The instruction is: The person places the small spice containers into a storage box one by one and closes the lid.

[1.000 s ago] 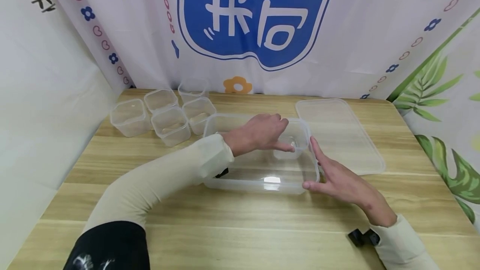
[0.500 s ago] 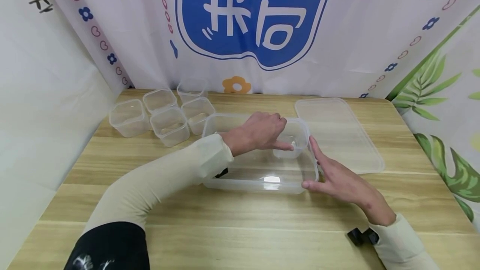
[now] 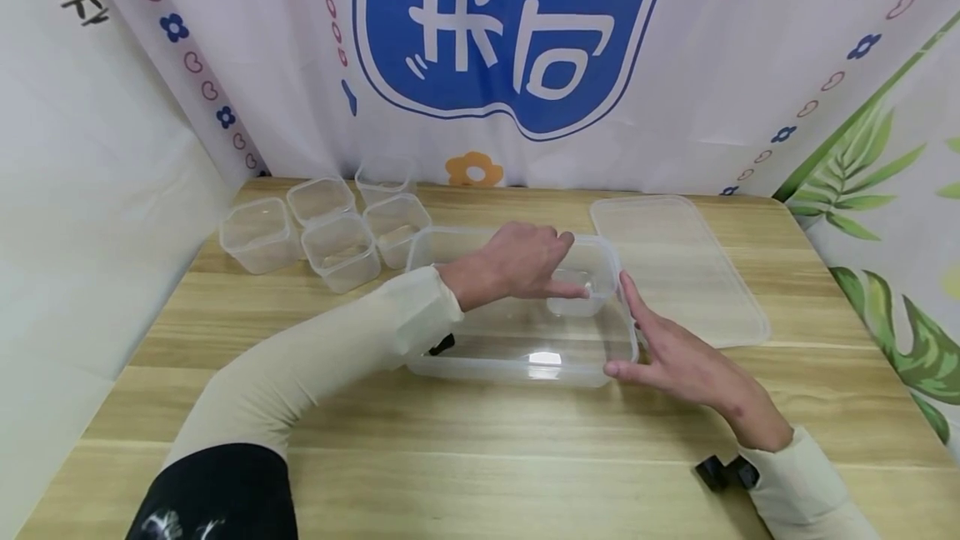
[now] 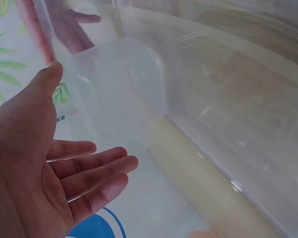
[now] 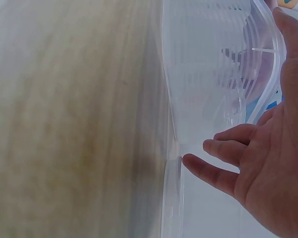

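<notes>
A large clear plastic container (image 3: 510, 372) stands in the middle of the table. Inside it, near the back right corner, sits a small clear tub (image 3: 572, 307). My left hand (image 3: 519, 263) reaches over the container from the left, its thumb extended above the small tub. In the left wrist view, my left hand (image 4: 44, 153) has loosely extended fingers and a small tub (image 4: 121, 84) beyond them; contact is unclear. My right hand (image 3: 678, 357) rests against the container's right end, thumb and fingers spread. The right wrist view shows the fingers of my right hand (image 5: 268, 153) extended beside the container wall (image 5: 203, 74).
Several small clear tubs (image 3: 341, 255) stand grouped at the table's back left. A flat translucent lid (image 3: 690, 273) lies right of the container, close to my right hand. A printed cloth (image 3: 495, 140) hangs behind the table's back edge.
</notes>
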Available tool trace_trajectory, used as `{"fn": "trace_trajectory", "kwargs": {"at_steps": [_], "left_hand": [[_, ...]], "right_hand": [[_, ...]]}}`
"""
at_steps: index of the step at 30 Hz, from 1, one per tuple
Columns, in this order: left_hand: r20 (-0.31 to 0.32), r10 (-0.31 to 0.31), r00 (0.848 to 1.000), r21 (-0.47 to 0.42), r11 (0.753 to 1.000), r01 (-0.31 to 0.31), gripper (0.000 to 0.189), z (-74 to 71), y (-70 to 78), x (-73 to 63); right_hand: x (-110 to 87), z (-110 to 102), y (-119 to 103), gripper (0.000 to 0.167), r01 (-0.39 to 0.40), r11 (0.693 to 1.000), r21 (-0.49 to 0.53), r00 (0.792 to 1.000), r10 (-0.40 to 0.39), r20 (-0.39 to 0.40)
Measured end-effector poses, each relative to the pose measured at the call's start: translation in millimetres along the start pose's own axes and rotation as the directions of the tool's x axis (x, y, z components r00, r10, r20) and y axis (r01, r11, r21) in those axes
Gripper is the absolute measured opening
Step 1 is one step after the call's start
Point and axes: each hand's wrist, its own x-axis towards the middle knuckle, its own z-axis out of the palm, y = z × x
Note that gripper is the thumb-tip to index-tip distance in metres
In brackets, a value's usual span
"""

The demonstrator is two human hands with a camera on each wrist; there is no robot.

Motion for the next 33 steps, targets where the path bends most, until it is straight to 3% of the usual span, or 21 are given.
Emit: {"fn": "trace_trajectory", "kwargs": {"at_steps": [9, 18, 24, 33], "left_hand": [[-0.087, -0.011, 0.996, -0.058, 0.998, 0.006, 0.055, -14.3, -9.7, -14.1], [-0.185, -0.029, 0.982, -0.164, 0.986, -0.001, 0.055, -31.7, -25.6, -39.5], [-0.221, -0.103, 0.97, -0.176, 0.982, 0.064, 0.05, -42.0, -42.9, -60.7], [-0.269, -0.157, 0.95, -0.263, 0.961, 0.084, 0.04, -43.3, -77.9, -99.6]], "right_hand": [[1.5, -1.5, 0.2, 0.115, -0.001, 1.0, 0.0, 1.0, 0.001, 0.003], [1.1, -1.6, 0.2, 0.116, -0.002, 1.0, 0.0, 1.0, 0.002, 0.007], [1.7, -0.4, -0.9, 0.116, 0.003, 1.0, -0.01, 1.0, -0.003, 0.007], [-0.3, -0.3, 0.3, 0.115, 0.027, 0.999, -0.022, 1.0, -0.027, -0.007]]}}
